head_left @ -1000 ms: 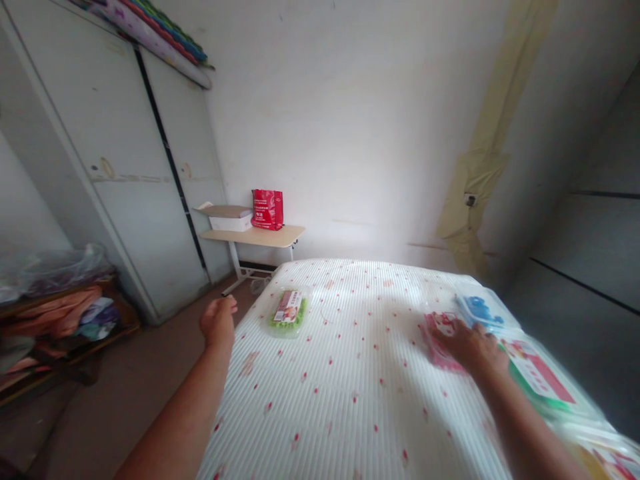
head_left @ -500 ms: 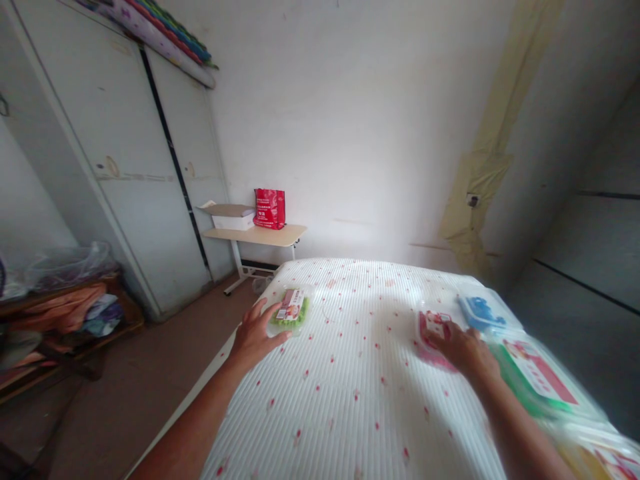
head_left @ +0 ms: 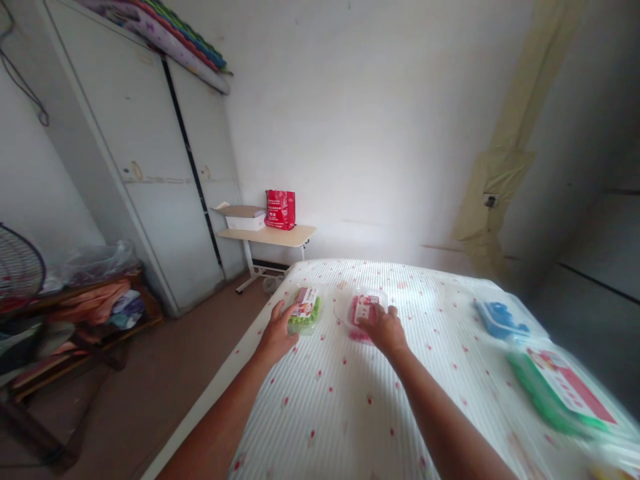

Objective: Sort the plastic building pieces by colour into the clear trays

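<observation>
A clear pack with green contents (head_left: 306, 313) lies near the left edge of the white, red-dotted mattress (head_left: 380, 400). My left hand (head_left: 277, 335) rests against its near left side, fingers curled round the edge. Just to the right lies a clear pack with red contents (head_left: 364, 311). My right hand (head_left: 383, 330) lies on its near edge, fingers bent over it. The two packs sit side by side, a small gap between them.
A blue pack (head_left: 501, 319) and a larger green-and-red pack (head_left: 560, 393) lie at the mattress's right side. A small table (head_left: 267, 235) with a red bag (head_left: 280, 209) stands by the far wall. A white wardrobe (head_left: 145, 173) and a cluttered low shelf (head_left: 85, 313) are left.
My right hand has slid the red pack leftward across the mattress to beside the green pack. My left hand has come onto the green pack from the mattress edge.
</observation>
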`<state>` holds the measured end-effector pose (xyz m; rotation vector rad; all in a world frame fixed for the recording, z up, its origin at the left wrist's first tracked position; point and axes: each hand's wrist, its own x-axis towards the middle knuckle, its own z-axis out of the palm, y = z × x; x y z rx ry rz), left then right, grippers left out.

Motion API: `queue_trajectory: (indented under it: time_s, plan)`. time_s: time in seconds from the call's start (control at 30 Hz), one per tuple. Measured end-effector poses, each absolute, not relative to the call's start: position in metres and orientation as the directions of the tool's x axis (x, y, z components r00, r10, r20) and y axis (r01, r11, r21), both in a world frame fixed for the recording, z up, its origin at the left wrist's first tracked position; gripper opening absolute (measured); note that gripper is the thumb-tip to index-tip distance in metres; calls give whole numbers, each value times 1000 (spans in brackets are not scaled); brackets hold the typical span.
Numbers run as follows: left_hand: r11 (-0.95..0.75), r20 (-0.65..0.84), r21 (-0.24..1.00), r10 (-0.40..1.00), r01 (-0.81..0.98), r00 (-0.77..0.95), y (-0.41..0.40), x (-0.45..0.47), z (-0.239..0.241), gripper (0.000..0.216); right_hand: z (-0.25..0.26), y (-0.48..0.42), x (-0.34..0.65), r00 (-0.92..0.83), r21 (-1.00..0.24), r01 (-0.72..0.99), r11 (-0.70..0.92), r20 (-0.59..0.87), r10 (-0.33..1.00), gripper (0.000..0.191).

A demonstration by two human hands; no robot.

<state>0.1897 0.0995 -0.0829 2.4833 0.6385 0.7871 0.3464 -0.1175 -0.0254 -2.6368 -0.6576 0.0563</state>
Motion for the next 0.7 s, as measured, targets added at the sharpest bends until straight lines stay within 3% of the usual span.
queue_trajectory:
  time_s: [0.33, 0.7]
  plan:
    - [-813, 449, 533, 508, 236, 735, 104, 193, -81, 67, -28, -69, 330, 843, -460, 516, -723, 122, 524, 54]
    - [-810, 454, 538, 512, 234, 729, 109, 195, -80, 65, -27, -67, 326, 851, -455, 495, -741, 83, 518, 55]
